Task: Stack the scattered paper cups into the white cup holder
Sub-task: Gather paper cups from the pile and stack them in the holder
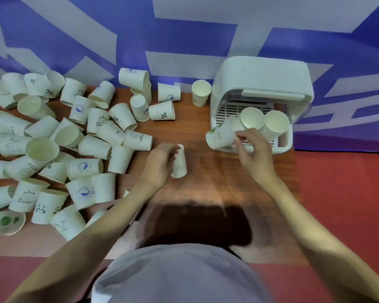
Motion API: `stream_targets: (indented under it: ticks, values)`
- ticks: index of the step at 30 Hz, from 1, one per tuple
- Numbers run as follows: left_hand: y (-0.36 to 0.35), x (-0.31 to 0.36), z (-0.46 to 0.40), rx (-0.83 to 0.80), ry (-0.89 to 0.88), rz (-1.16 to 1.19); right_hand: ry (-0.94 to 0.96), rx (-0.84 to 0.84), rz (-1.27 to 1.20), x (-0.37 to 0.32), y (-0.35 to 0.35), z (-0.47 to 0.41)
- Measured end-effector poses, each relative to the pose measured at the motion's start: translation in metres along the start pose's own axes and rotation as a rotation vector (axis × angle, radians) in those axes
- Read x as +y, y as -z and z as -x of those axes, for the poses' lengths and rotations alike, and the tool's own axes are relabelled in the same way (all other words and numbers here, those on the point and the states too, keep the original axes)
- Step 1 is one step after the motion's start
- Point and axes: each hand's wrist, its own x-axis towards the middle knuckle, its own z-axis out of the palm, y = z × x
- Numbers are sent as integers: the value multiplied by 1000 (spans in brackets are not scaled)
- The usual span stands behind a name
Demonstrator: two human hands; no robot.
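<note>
A: What's the biggest thing here?

B: The tabletop (206, 132), wood-grained. The white holder (260, 84) sits at its far right corner, its opening facing the person.

A: And the cups?

B: A big heap of cups (59, 145) covers the left half, from the far edge to the near edge, most on their sides and a few upright. Inside the holder, two stacks (269, 123) lean out toward the person, mouths showing.

A: What are the hands doing?

B: The right hand (253, 149) is at the holder's front edge, fingers curled and pinching the rim of a tilted cup with a green print (220, 135), which lies against the left stack. I'd judge that cup is being nested onto it. The left hand (160, 165) grips an upside-down plain cup (179, 162) near the middle of the tabletop, fingers wrapped round its side.

A: How will these handle?

B: Very light, I'd say, and thin-walled: a hard squeeze at mid-wall would likely dent one. The rolled rim and the base should be the stiff parts, so a light pinch at the rim, or fingers spread round the wall near the base, suits best. Empty paper slides easily, and a leaning stack could topple if a cup is pushed in crooked.

A: How far along?

B: Early, by my reckoning; far more cups lie loose than stacked.
</note>
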Motion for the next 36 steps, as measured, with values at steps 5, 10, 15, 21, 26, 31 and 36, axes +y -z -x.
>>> stream_targets:
  ticks: [5, 10, 15, 21, 26, 31, 36]
  values:
    - [-10, 70, -40, 94, -272, 55, 42, 383, 115, 20, 55, -4]
    - [-23, 138, -76, 162, -529, 118, 113, 482, 325, 54, 85, -10]
    - [-53, 154, -100, 81, -679, -91, 154, 364, 401, 84, 86, -5]
    - [-79, 137, -105, -11, -723, -209, 132, 271, 410, 108, 72, -1]
    - [-90, 135, -108, -82, -702, -240, 71, 155, 430, 113, 67, -7]
    - [-99, 128, -116, -172, -578, -273, -27, -17, 486, 113, 60, -15]
    - [-108, 123, -117, -235, -488, -281, -133, -92, 469, 116, 52, -19]
